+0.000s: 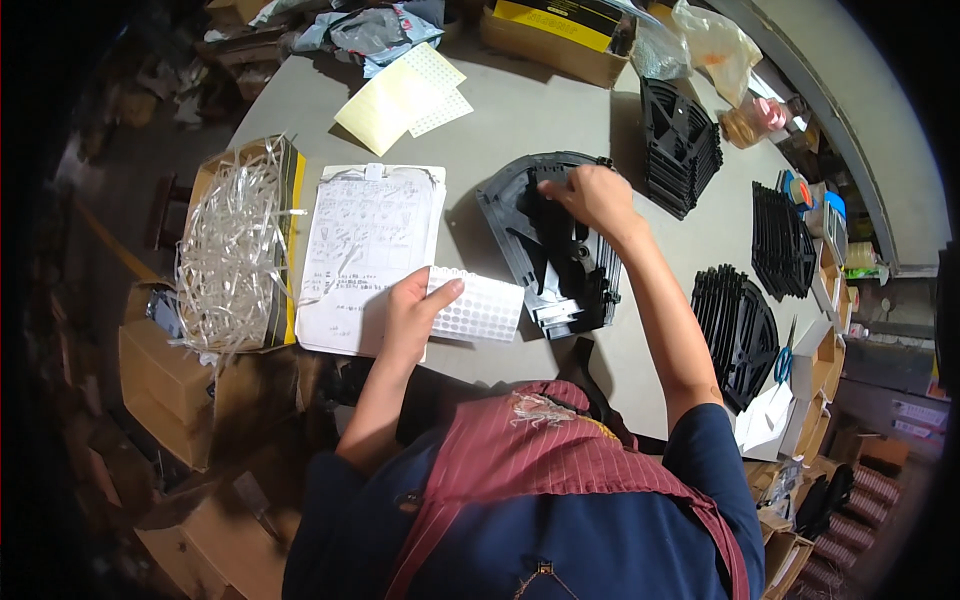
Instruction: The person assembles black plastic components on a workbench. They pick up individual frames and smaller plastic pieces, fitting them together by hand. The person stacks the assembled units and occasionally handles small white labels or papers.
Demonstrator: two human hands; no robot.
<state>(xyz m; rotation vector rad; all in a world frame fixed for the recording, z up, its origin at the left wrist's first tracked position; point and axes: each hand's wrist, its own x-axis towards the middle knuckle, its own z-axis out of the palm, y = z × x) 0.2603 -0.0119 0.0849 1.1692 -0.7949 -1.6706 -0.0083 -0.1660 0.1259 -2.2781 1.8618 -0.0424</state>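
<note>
My left hand (412,312) pinches a white sheet of small round stickers (485,312) between thumb and fingers. The sheet overlaps the lower right corner of a clipboard with handwritten paper (345,290). To the right of it a black fan-shaped plastic part (515,225) lies on the table, made of a frame with ribs and a dark inner piece. Over the upper portion of this part is my right hand (592,203), its fingers curled together and the tips down at the dark surface. Whatever those fingertips may hold is too small to see.
Stacks of black plastic parts (678,150) stand along the right side, near blue-handled scissors (783,365). A box of clear plastic strips (235,245) sits left of the clipboard. Yellowish sticker sheets (385,100) lie at the back, beside a cardboard box (560,60) and plastic bags (720,45).
</note>
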